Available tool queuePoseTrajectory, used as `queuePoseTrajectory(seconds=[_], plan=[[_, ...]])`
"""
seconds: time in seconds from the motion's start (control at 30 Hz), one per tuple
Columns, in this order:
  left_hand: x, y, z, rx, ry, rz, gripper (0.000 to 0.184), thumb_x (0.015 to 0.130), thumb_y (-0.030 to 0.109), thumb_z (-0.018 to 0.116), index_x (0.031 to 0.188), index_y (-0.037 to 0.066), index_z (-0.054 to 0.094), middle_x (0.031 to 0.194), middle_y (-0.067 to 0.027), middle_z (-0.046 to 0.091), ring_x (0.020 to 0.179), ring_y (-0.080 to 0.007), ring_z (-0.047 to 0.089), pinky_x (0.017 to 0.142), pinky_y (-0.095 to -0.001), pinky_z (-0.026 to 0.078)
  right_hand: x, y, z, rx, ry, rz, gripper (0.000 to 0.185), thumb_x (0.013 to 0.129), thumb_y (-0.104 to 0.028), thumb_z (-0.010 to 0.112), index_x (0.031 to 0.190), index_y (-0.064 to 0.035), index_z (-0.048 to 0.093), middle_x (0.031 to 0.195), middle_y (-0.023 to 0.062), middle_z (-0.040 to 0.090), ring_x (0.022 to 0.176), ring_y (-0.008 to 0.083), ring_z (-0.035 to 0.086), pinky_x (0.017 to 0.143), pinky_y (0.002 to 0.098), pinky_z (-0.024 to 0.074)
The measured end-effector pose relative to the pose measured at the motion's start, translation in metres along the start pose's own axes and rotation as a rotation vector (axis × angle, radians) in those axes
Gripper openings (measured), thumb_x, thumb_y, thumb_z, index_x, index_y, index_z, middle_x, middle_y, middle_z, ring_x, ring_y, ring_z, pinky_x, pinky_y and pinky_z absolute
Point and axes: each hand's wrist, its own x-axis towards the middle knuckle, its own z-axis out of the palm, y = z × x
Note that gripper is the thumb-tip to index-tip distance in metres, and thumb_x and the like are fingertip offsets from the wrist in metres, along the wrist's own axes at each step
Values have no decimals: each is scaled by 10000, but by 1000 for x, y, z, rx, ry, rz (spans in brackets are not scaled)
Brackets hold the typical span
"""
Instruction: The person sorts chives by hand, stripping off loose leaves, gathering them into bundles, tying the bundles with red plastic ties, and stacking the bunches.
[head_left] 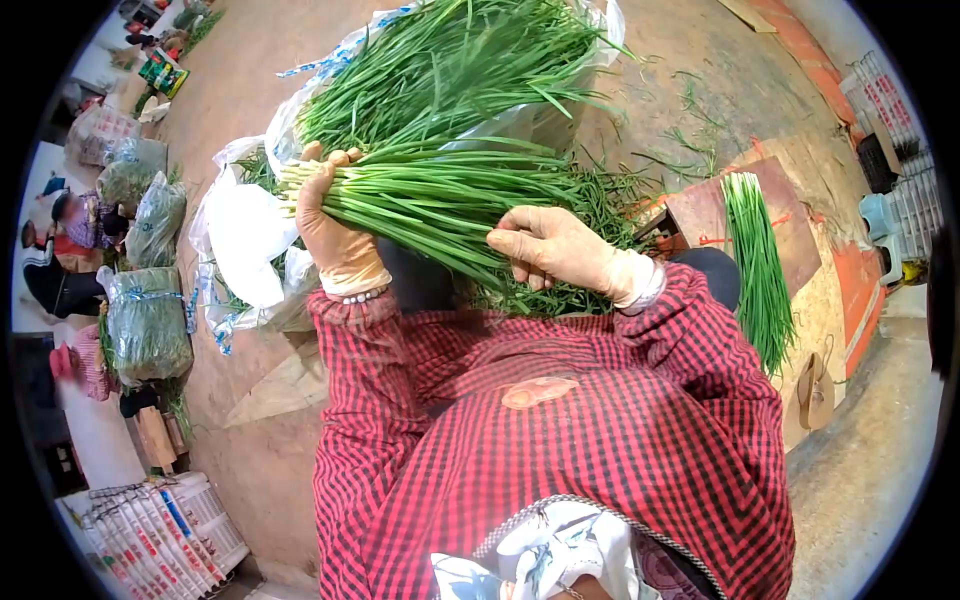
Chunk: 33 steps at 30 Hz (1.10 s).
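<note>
My left hand (330, 225), in a pale glove, is wrapped round the white ends of a bunch of long green stalks (440, 200), whose leaves point to the right. At the lower edge of those leaves is my right hand (565, 250), also gloved, with its fingers bent together; what they hold, if anything, I cannot make out. Behind the bunch, a large heap of the same green stalks (470, 60) lies on an open plastic bag (282, 125). Loose leaves (600, 215) lie beneath and beyond my right hand.
A second bunch of stalks (752, 265) lies on a board (800, 235) at the right, with a sandal (816, 392) near it. Packed plastic bags (150, 325) line the left side, where other people (70, 275) sit. Stacked white crates (165, 535) stand at lower left.
</note>
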Motion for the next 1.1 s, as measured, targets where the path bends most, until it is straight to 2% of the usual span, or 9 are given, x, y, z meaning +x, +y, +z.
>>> queuePoseTrajectory(seconds=[0.27, 0.33, 0.4, 0.47, 0.6, 0.67, 0.77, 0.87, 1.1], plan=[[5, 9, -7, -102, -32, -26, 350, 810, 14, 577, 1156, 8, 523, 952, -179, 619, 937, -330, 599, 934, -511, 475, -29, 1, -7, -202, -37, -506, 134, 916, -174, 613, 971, -61, 661, 718, 49, 617, 659, 110, 576, 644, 269, 483], [5, 23, -9, -10, 124, 53, 312, 790, 7, 580, 1101, 19, 558, 904, -169, 619, 911, -320, 604, 850, -494, 530, -49, 1, -30, -175, -51, -170, 175, 911, -210, 617, 991, -65, 671, 756, 74, 641, 714, 148, 607, 697, 300, 496], [9, 38, -28, -177, 92, 9, 272, 786, 27, 596, 1058, 21, 584, 898, -160, 613, 910, -315, 602, 845, -488, 529, -51, 47, -58, -568, 144, -552, 191, 932, -185, 619, 1013, -22, 674, 732, 44, 661, 693, 96, 602, 643, 255, 486], [11, 46, -39, -163, 115, 53, 244, 788, 51, 603, 1031, 26, 591, 888, -150, 613, 913, -316, 602, 842, -492, 524, -72, 55, -67, -647, 326, -329, 215, 927, -188, 618, 1015, -3, 684, 794, 70, 693, 766, 117, 634, 692, 269, 501], [6, 50, -47, -141, 109, 99, 224, 808, 108, 580, 1016, 31, 604, 930, -115, 591, 956, -271, 567, 859, -451, 498, -84, 57, -63, 32, 20, 56, 346, 928, -344, 622, 949, -7, 696, 802, 78, 682, 751, 136, 624, 701, 280, 503], [4, 47, -52, -142, 121, 110, 248, 807, 131, 580, 1038, 54, 627, 937, -104, 587, 961, -259, 564, 887, -462, 476, -71, 58, -39, -146, 214, -214, 357, 942, -353, 610, 931, -9, 707, 735, 67, 676, 684, 114, 623, 641, 274, 504], [-5, 54, -54, -255, -20, 51, 280, 806, 186, 595, 1069, 109, 656, 941, -70, 597, 971, -237, 559, 932, -483, 444, -72, 28, -38, -252, 17, -116, 318, 935, -313, 627, 955, -1, 682, 719, 66, 676, 618, 129, 630, 598, 268, 504], [-13, 65, -51, -290, -70, 53, 279, 804, 178, 619, 1075, 119, 651, 942, -48, 601, 955, -224, 552, 932, -480, 437, -81, 27, -65, 170, 296, -253, 230, 939, -234, 625, 992, -15, 674, 766, 38, 689, 606, 79, 608, 560, 206, 464], [-11, 65, -47, -270, -318, 190, 345, 823, 152, 584, 1155, 66, 545, 884, -49, 546, 896, -204, 519, 988, -404, 385, -79, -6, -67, 120, 544, -527, 323, 939, -223, 616, 1170, 2, 622, 1022, 85, 683, 898, 126, 632, 814, 235, 492]])
